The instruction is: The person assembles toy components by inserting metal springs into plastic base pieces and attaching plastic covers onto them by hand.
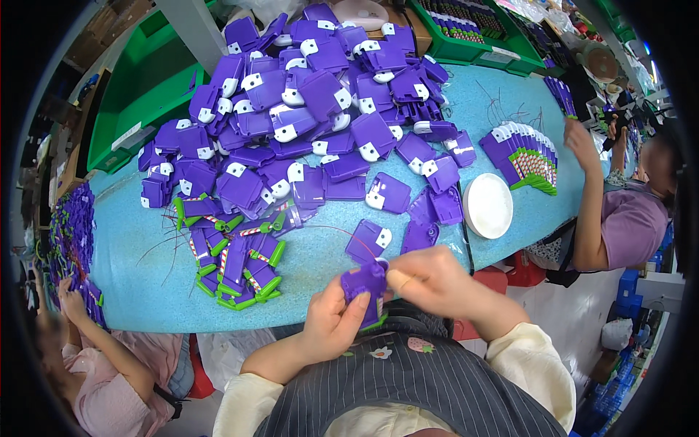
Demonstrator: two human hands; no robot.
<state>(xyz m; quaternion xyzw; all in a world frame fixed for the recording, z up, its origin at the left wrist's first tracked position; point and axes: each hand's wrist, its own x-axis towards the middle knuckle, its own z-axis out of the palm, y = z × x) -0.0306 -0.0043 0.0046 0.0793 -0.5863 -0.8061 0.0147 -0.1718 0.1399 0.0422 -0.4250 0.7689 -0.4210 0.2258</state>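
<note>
Close to the table's front edge, my left hand (325,324) grips a purple plastic casing (357,281) between thumb and fingers. A green end shows below the casing. My right hand (435,280) is closed in a pinch at the casing's upper right corner; what its fingertips hold is hidden. A thin reddish wire (349,234) arcs from the casing toward the left. Just beyond my hands lies a purple cover with a white corner (369,240). To its right are open purple shells (421,234).
A big heap of purple-and-white covers (291,109) fills the table's far middle. Green-ended striped pieces (233,266) lie left. A white bowl (488,206) stands right, near fanned assembled pieces (528,156). Green trays (145,95) line the back. Co-workers sit at both sides.
</note>
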